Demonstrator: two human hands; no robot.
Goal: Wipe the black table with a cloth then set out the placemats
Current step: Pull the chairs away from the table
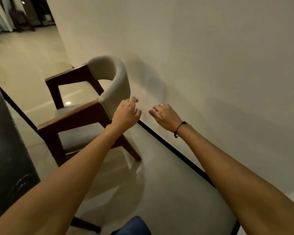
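Black tabletop (5, 141) at far left edge, well apart from both hands. Chair (85, 106) w/ beige back sits between. Left hand (126, 114) just beside chair back, fingers loosely curled, holding nothing. Right hand (165, 116) near it by wall (210, 56), curled into empty fist.

You are looking at a dim, warm-yellow scene. A ceiling light glints as a bright spot on the glossy floor (68, 103), which also mirrors the chair (85, 106). Soft shadows of the chair fall on the wall (210, 56). The chair's back is motion-blurred, and straight lines bend towards the edges.
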